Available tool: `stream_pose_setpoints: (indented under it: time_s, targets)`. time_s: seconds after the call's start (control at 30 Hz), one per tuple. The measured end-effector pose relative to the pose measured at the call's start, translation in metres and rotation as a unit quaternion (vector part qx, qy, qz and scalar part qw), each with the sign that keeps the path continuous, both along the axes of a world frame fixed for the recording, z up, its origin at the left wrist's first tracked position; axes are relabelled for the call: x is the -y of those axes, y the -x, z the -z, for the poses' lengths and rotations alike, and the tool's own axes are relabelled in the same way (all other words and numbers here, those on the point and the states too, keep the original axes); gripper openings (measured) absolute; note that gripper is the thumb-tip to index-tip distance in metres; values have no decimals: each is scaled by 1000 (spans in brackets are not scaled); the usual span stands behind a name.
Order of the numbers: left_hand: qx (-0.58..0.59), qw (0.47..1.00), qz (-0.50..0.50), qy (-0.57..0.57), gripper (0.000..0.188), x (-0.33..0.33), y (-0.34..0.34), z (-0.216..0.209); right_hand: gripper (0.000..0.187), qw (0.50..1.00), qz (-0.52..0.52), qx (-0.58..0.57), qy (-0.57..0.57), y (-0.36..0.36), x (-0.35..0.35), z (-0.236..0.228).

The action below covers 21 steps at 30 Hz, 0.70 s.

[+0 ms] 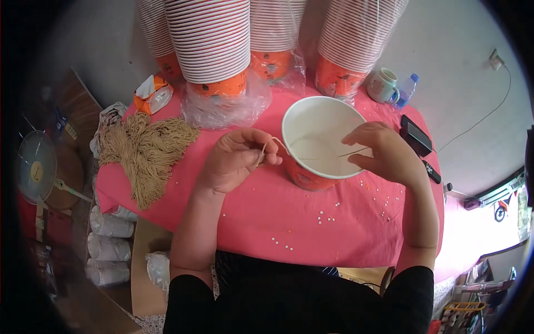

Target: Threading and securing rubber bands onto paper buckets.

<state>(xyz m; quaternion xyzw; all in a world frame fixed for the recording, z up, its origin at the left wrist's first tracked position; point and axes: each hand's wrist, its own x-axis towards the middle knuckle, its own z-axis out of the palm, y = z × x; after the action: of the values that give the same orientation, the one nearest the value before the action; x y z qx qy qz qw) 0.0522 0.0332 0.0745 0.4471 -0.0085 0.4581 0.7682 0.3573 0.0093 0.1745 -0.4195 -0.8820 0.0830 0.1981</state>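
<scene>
Beside the left rim of a large paper bucket (320,181), white inside and orange outside, my left hand (239,157) is closed in a pinch on a thin pale string (280,143). The string loops up from those fingers toward the bucket's wall. Over the bucket's right side is my right hand (384,153), its thumb and fingers apart. A thin dark strand (354,152) runs from the bucket's opening into the gap between them. Whether it joins the string at my left hand I cannot tell.
Tall stacks of similar buckets (208,42), partly in clear plastic, stand behind. A bundle of tan strings (146,153) lies left on the pink tablecloth (261,220). A mug (381,86), a plastic bottle (409,89) and a black case (415,135) are at right. Small white dots (328,217) are scattered in front.
</scene>
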Motion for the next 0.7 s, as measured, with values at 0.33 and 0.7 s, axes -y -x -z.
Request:
stream_pose_setpoints:
  time_s: [0.33,0.7]
  targets:
    - [-154,929,-330,-70,12,8,-17,-7,8,998,31,-37,52,13,-5,-3]
    - [-280,913,-292,-56,7,11,-48,-69,6,954,-56,-279,95,44,5,-11]
